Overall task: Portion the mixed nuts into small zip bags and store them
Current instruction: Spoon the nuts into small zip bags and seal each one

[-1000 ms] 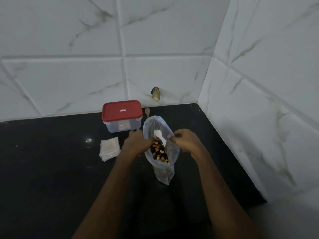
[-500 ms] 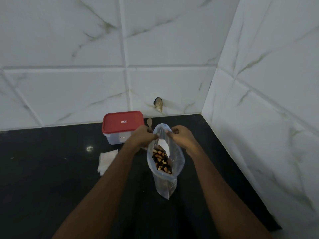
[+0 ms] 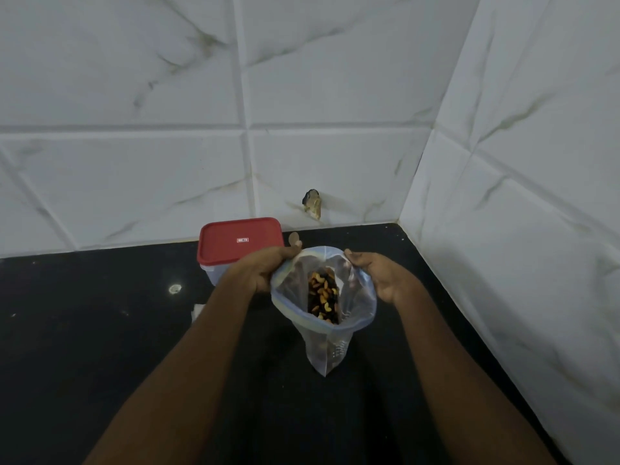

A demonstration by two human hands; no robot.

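A clear zip bag (image 3: 327, 344) hangs upright over the black counter, its mouth spread wide toward me. Mixed nuts (image 3: 323, 298) lie inside, cashews and dark pieces. My left hand (image 3: 265, 268) grips the bag's left rim. My right hand (image 3: 377, 275) grips the right rim. Behind my left hand stands a clear container with a red lid (image 3: 240, 241), closed. A wooden spoon's tip (image 3: 295, 238) shows just right of the lid. A corner of the stacked small bags (image 3: 197, 310) peeks out left of my left forearm.
The black counter (image 3: 100, 347) ends at white marble-look tiled walls behind and on the right, forming a corner. A chipped hole (image 3: 312, 203) marks the back wall near the counter line. A small bright glare spot (image 3: 174, 288) sits on the counter.
The bag's mouth has been pulled wider, my hands moving apart along the rim. The view has shifted so the stack of small bags is mostly hidden behind my left forearm.
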